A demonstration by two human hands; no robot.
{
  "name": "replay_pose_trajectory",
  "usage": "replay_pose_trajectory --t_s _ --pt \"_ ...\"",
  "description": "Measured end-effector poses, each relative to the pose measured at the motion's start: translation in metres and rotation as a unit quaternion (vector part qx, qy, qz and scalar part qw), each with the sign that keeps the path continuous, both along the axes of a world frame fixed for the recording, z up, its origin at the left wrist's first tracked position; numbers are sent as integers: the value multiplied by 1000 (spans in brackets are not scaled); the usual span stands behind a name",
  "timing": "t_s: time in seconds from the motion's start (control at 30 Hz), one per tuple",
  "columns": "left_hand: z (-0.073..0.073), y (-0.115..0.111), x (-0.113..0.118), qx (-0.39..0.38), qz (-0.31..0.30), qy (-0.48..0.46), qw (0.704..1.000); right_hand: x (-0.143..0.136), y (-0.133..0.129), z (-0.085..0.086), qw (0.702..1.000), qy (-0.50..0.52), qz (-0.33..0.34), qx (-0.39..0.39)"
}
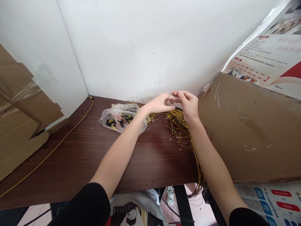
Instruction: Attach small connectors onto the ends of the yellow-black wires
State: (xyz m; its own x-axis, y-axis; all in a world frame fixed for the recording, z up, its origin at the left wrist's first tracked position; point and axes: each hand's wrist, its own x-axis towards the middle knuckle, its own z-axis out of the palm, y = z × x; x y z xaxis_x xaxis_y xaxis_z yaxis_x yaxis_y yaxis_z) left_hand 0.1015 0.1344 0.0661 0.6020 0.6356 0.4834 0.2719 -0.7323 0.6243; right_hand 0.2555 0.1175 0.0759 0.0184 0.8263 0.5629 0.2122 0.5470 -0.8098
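Pinching one wire above the bundle, our right hand has thumb and fingertips together; our left hand has thumb and fingers parted, any grip unclear. Left of the bundle we count at least one bag and, farther, one cable; right, one carton.

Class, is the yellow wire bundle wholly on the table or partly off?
Partly off: the wires lie across the table and hang past its edge.

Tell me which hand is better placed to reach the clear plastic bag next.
Probably the left hand: it is nearer the clear plastic bag, while the right hand, farther away, pinches a thin yellow wire.
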Motion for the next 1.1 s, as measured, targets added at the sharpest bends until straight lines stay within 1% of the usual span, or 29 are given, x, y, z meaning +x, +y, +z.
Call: replay_pose_trajectory --t_s 0.03,0.07,0.13,0.2,0.23,0.3,0.37,0.43,0.5,0.57,0.63,0.7,0.8,0.9,1.0,1.1 --pt "4 -2 -1 -17 -3 -16 1000 1 1 -1 1000 12 -8 2" --pt "6 -4 -2 -32 7 -29 999 2 1 -2 1000 25 -16 6" --pt "7 -6 -4 -52 44 -47 997 4 0 -2 999 43 -29 16" --pt "7 -6 -5 -67 75 -58 993 7 -1 -4 999 38 -26 19" --pt "8 -7 -5 -79 80 -66 991 8 -2 -6 1000 23 -15 15" --pt "10 -7 -4 -117 72 -100 985 11 -3 -14 999 -26 27 -10" --pt "12 -7 -1 -162 56 -158 972 14 -5 -24 992 -58 93 -55" --pt "14 -7 2 -195 54 -231 951 18 -6 -35 980 -52 154 -110" --pt "14 -5 4 -213 77 -301 926 23 -6 -44 973 -28 175 -150" --pt "13 -2 4 -224 114 -361 898 29 -6 -48 975 -15 156 -156" --pt "10 1 2 -229 149 -415 868 36 -6 -49 982 -29 126 -139" --pt "8 5 -2 -227 175 -466 837 43 -6 -47 984 -79 102 -123" --pt "9 10 -11 -205 196 -535 796 55 -5 -45 974 -181 79 -109" --pt "18 12 -26 -147 205 -589 767 67 -2 -44 962 -256 42 -89" --pt "31 6 -42 -86 218 -632 739 78 2 -44 959 -278 -9 -57" --pt "43 -3 -52 -47 234 -669 704 88 7 -43 949 -310 -33 -41"
